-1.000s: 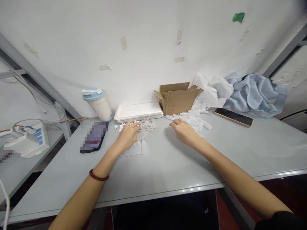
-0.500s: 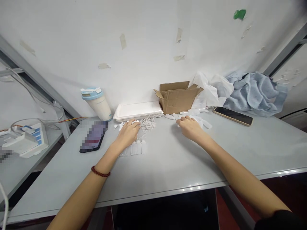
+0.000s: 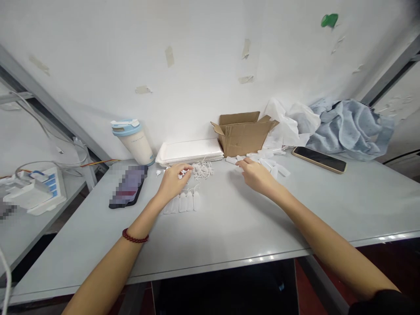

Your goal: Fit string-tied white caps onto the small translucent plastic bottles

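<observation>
My left hand (image 3: 173, 181) is over small white plastic pieces (image 3: 181, 174), thumb and forefinger apart with a gap between them. Just right of its fingertips lies a tangled heap of thin white strings (image 3: 202, 169). Below the hand, several clear flat plastic tags (image 3: 187, 202) lie side by side in a row, strings at their upper ends; the hand partly covers the row's left end. My right hand (image 3: 257, 176) rests at a loose pile of similar clear plastic pieces (image 3: 281, 170). Its fingers are bent together at the pile's left side; what they hold, if anything, is hidden.
Behind the hands stand a stack of white trays (image 3: 188, 152) and an open cardboard box (image 3: 246, 138). A tumbler (image 3: 136, 142) and a phone (image 3: 128, 187) are at left. White plastic bags (image 3: 288, 122), another phone (image 3: 319, 159) and light blue cloth (image 3: 352, 127) are at right.
My left thumb and forefinger have spread apart, and that hand has shifted slightly left. My right fingertips have moved a little left along the clear pieces.
</observation>
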Demonstrator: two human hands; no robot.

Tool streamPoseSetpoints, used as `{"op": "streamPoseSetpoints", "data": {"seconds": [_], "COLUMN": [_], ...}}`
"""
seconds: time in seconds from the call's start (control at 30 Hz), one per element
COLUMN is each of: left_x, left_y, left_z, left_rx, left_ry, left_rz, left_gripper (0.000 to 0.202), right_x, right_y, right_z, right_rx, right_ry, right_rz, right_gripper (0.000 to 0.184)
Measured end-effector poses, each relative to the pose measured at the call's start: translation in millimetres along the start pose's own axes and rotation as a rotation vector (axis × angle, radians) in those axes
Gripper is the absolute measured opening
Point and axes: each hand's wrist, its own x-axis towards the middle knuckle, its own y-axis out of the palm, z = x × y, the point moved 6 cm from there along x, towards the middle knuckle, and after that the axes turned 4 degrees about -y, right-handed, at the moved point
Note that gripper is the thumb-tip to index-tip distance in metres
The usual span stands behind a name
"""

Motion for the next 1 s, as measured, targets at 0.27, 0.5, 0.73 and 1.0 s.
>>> {"op": "streamPoseSetpoints", "data": {"seconds": [0.27,0.5,0.73,1.0], "left_x": [1,-1,-1,-14], "left_y": [2.5,-5.0,-12.8,-1.1], "left_z": [15,16,17,-23], "left_rx": [-0.438,-0.451,-0.664,-0.408], "left_ry": [-0.307,-0.395,-0.399,-0.184], "left_rz": [-0.084,-0.162,-0.306,-0.200], "left_gripper": [0.023,0.020,0.024,0.010], "right_x": [-3,-6,-6,-14], "right_y": [0,3,6,1], "right_z": [17,26,29,46], "right_rx": [0.237,0.267,0.349,0.961], "right_ry": [-0.128,-0.188,-0.253,-0.260], "right_rz": [-0.112,-0.131,-0.205,-0.156], "right_gripper": [0.041,0.038,0.036,0.025]}}
